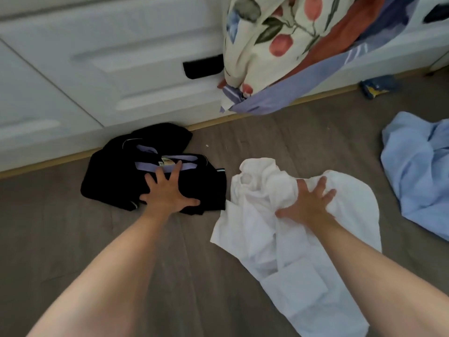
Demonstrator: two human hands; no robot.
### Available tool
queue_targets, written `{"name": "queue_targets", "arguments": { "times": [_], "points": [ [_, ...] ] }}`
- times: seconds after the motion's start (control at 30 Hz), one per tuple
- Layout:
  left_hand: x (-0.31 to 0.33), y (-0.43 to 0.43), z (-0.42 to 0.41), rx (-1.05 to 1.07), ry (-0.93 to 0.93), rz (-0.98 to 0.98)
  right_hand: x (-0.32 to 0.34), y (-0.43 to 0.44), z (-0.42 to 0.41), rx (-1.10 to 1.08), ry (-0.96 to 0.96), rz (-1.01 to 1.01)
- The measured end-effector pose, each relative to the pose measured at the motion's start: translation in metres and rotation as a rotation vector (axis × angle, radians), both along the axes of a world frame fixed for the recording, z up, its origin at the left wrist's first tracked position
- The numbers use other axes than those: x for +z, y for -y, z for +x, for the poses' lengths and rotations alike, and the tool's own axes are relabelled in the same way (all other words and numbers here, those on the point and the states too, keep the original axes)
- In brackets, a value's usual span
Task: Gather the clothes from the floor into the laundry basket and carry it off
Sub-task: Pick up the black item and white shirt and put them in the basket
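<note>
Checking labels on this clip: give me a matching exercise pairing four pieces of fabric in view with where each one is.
Items:
1. black garment
2. white shirt
3. light blue garment
4. floral fabric

Places:
A. hanging down in front of the white cabinet, off the floor
B. on the floor at the far right, untouched
C. under the left hand, near the baseboard
D. bunched under the right hand

Pairs: 1-C, 2-D, 3-B, 4-A
</note>
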State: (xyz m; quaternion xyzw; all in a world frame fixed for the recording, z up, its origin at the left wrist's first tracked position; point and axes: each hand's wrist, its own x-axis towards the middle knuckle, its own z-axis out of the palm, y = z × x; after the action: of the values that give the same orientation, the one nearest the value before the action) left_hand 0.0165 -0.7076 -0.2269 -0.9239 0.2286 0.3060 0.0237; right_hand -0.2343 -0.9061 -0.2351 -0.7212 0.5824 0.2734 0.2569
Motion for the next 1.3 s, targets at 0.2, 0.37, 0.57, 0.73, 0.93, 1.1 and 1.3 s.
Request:
{"name": "queue_targets", "arguments": {
  "times": [0.2,0.37,0.57,0.73,0.93,1.1,1.3],
  "points": [
    [0.007,-0.002,-0.009,0.002,0.132,-0.087,0.012,-0.039,0.01,0.162,0.08,-0.254],
    [0.008,-0.002,-0.019,-0.091,0.108,-0.152,0.012,-0.034,0.004,0.114,0.33,-0.322],
    [0.026,0.0,-0.036,-0.121,-0.024,-0.344,0.025,-0.05,0.022,0.242,0.14,0.112],
    [0.035,0.029,-0.06,-0.244,-0.155,-0.432,0.022,-0.063,0.025,0.246,0.02,0.073],
    [0.031,0.026,-0.049,-0.171,0.381,-0.211,0.024,-0.067,0.028,0.225,0.023,-0.026],
    [0.025,0.014,-0.032,0.28,-0.099,-0.06,0.024,-0.079,0.027,0.252,0.069,-0.072],
    [0.021,0.011,-0.05,0.127,-0.001,-0.09,0.025,-0.082,0.024,0.332,0.087,-0.131]
  ]
}}
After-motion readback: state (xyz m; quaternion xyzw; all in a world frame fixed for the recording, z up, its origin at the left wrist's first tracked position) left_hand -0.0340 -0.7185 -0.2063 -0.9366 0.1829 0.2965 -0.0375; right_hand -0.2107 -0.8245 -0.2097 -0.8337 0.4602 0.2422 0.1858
